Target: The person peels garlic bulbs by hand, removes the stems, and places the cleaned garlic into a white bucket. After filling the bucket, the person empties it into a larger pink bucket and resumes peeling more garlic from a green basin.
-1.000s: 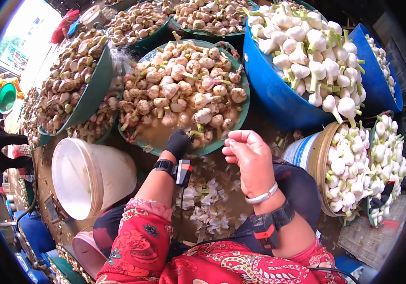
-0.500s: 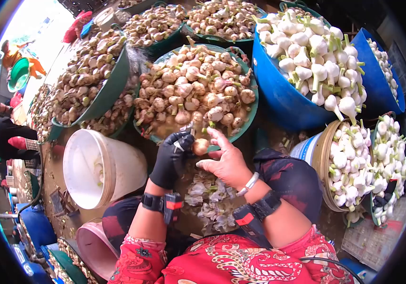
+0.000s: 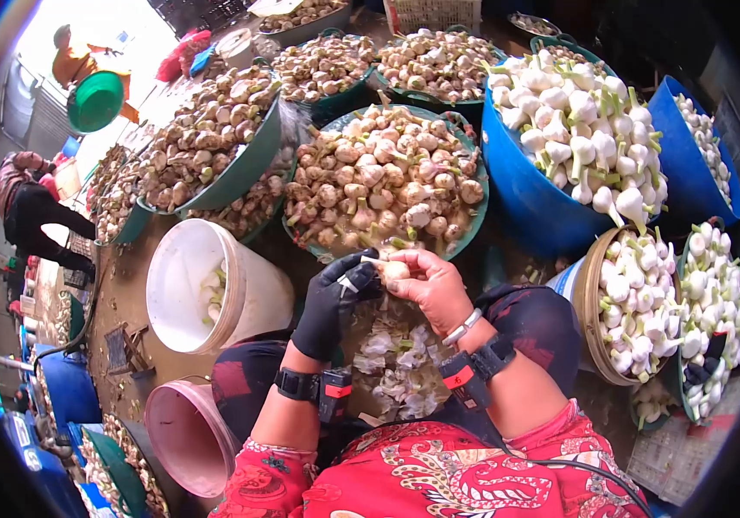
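Note:
My left hand wears a black glove with a pale band on a finger, and its fingers are closed against a garlic bulb. Bare, with a bracelet at the wrist, my right hand pinches the same bulb from the other side. Both hands meet just in front of a green tub heaped with brownish unpeeled garlic. Below them, between my knees, lies a pile of peeled skins. Whether the left hand also holds a tool is hidden.
A white bucket with some garlic and a pink bucket stand left. A blue tub and a bucket of white garlic are right. Other garlic tubs lie beyond. Two people are at the far left, one near a green basin.
My right fingers have closed on the bulb; before, they were spread beside it. The view has shifted, so the tubs appear lower and mostly further right. The far-left person in dark trousers stands more upright.

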Tool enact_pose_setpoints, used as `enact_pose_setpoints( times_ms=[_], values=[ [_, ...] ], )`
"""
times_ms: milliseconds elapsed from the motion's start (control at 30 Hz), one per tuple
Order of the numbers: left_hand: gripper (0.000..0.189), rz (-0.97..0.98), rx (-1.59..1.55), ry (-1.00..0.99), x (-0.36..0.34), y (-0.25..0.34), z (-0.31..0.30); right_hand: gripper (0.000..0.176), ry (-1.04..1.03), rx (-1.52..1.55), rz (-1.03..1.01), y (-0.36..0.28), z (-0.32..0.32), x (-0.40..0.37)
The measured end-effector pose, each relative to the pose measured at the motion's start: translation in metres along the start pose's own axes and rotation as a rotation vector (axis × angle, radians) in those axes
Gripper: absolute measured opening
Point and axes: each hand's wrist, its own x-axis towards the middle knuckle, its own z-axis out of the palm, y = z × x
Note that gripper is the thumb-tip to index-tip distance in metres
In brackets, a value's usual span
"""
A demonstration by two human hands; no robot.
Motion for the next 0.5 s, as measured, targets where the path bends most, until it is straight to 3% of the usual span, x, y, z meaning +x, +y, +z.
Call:
enact_pose_setpoints(
  times_ms=[67,300,433,500],
  values=[
    [0.032,0.010,-0.086,-0.018,0.000,0.006,0.006,0.032,-0.010,-0.004,-0.029,-0.006,0.007,-0.002],
    [0.028,-0.044,-0.203,-0.092,-0.003,0.005,0.003,0.029,-0.098,0.256,0.209,-0.008,-0.001,-0.003],
    [0.027,-0.040,-0.178,-0.046,-0.008,0.008,0.001,0.028,-0.074,0.207,0.187,-0.008,0.005,-0.003],
    [0.029,0.165,0.225,-0.095,-0.011,0.013,-0.001,0.028,-0.082,0.075,0.053,0.002,0.005,0.000]
  ],
)
